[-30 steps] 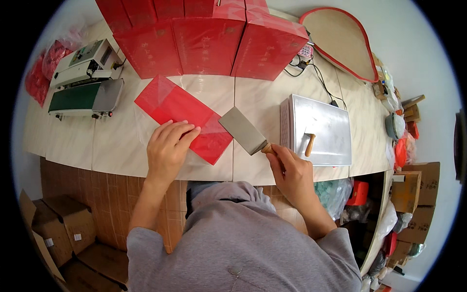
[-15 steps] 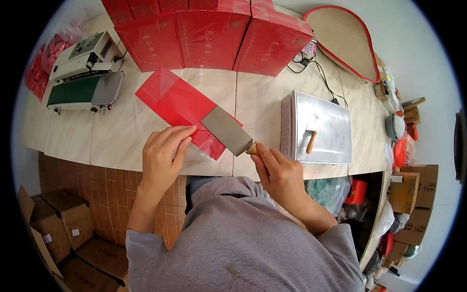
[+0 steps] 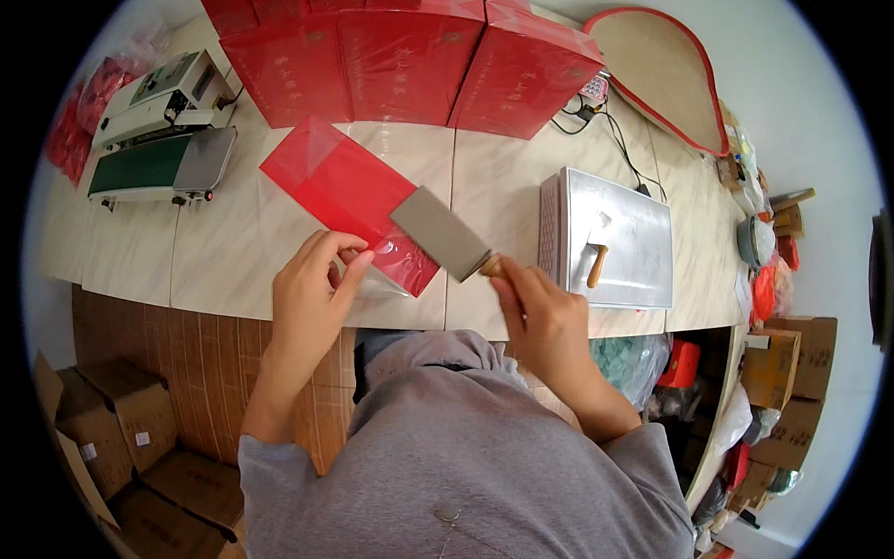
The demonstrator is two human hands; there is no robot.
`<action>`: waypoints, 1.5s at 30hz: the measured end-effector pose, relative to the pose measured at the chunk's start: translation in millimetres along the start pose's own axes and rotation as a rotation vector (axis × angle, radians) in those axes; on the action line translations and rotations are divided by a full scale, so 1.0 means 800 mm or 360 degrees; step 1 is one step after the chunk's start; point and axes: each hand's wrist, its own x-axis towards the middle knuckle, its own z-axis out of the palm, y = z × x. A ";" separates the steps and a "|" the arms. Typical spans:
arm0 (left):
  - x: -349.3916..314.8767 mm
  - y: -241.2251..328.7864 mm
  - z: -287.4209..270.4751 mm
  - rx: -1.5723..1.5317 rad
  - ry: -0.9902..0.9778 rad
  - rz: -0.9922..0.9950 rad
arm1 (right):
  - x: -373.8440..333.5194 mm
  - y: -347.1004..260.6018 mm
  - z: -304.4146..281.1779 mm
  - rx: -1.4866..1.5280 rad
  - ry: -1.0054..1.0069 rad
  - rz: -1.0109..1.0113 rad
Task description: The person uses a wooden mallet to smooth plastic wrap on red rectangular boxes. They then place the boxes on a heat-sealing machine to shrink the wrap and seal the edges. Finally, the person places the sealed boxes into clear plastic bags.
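You are working in a small packing workshop, not a home or an office. The pale table [image 3: 521,177] carries a row of identical red gift boxes [image 3: 400,56] stacked along its far edge, and a band sealing machine [image 3: 163,140] with a green conveyor belt stands at your left. A flat metal appliance [image 3: 615,238] with a wooden handle sits at your right, cabled to the rear. Brown cardboard cartons [image 3: 102,438] crowd the floor at both sides, with bagged stock beneath the table.

Pale tabletop [image 3: 233,252] bearing red bag [image 3: 349,191], red boxes [image 3: 410,61], metal box [image 3: 615,238], sealer [image 3: 163,126].
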 end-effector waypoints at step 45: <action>0.010 -0.009 -0.016 0.0560 -0.0196 0.0914 | -0.014 -0.031 0.014 -0.0178 -0.0077 -0.0078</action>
